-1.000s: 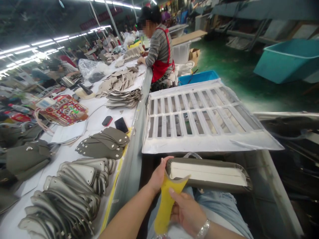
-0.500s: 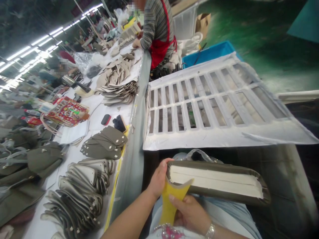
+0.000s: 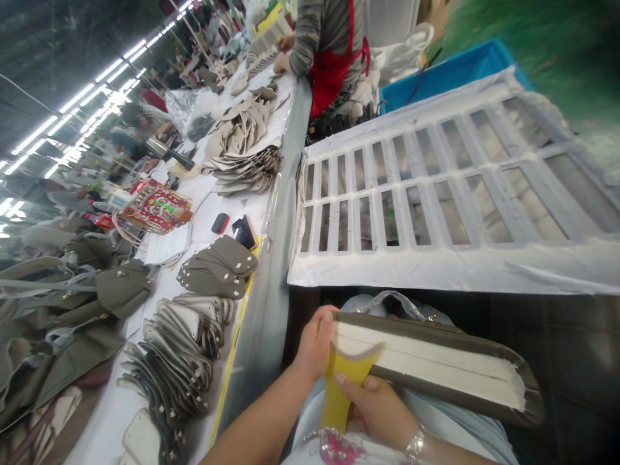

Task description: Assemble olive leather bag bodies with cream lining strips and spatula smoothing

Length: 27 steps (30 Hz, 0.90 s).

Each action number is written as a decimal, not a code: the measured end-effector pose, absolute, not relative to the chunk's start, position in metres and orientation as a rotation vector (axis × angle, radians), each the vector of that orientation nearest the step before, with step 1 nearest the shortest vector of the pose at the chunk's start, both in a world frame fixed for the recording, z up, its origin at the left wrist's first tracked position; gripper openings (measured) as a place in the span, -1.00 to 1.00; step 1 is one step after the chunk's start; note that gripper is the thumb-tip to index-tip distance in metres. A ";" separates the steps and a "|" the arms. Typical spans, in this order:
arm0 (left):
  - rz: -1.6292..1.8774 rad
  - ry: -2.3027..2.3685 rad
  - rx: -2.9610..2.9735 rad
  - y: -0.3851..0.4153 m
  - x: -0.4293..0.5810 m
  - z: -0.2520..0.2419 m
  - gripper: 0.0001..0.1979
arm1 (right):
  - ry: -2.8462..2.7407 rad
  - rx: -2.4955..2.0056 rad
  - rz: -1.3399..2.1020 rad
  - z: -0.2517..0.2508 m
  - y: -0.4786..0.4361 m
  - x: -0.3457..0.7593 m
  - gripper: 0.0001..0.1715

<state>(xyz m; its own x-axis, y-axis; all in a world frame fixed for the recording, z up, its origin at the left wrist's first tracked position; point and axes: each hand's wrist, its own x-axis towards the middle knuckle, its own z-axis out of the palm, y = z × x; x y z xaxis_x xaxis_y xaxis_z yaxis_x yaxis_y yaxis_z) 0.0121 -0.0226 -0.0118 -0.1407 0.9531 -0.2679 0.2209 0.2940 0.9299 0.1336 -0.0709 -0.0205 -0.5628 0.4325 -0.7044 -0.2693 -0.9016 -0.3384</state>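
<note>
My left hand (image 3: 314, 345) is closed around the near end of a long, olive-grey padded piece (image 3: 436, 361) with a cream strip along its face. In my right hand (image 3: 375, 403) is a yellow forked scraper (image 3: 349, 374), pinched between thumb and fingers. Its curved, two-pointed end lies against the left end of the padded piece, close to my left fingers. The padded piece rests over my lap and points off to the right. Part of the scraper's lower end is hidden by my right fingers.
On the white table to the left lie stacked grey leather pieces (image 3: 169, 361), flat olive panels (image 3: 217, 265), a phone (image 3: 243, 231) and a patterned bag (image 3: 157, 206). A white slotted rack (image 3: 411, 261) stands ahead, a blue bin (image 3: 450, 74) behind it. A person in a red apron (image 3: 334, 71) works farther along.
The view has shifted, so the table and rack sit differently in the picture. Both hands keep their holds, and the scraper stays near the same end of the padded piece.
</note>
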 end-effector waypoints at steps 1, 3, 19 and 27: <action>0.915 1.615 1.152 -0.022 0.012 -0.010 -0.59 | -0.269 -1.221 2.429 -0.021 -0.071 0.131 -0.42; 0.841 1.671 1.275 -0.021 0.012 -0.006 -0.58 | -0.271 -1.296 2.357 -0.020 -0.074 0.126 -0.40; 1.010 0.777 0.518 -0.073 -0.029 -0.023 -0.37 | -0.388 -1.247 1.802 0.049 -0.096 0.183 -0.50; 1.001 0.986 0.683 -0.066 -0.034 -0.023 -0.40 | -0.721 -1.163 1.629 0.071 -0.055 0.156 -0.63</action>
<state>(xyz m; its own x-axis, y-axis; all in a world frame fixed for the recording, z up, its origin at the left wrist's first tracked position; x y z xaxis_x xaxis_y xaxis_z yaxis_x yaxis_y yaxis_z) -0.0336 -0.0665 -0.0234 0.1976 0.9143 -0.3536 -0.3673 0.4035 0.8380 0.1562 -0.0547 0.0707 -0.0720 0.9334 -0.3517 -0.3670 -0.3526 -0.8608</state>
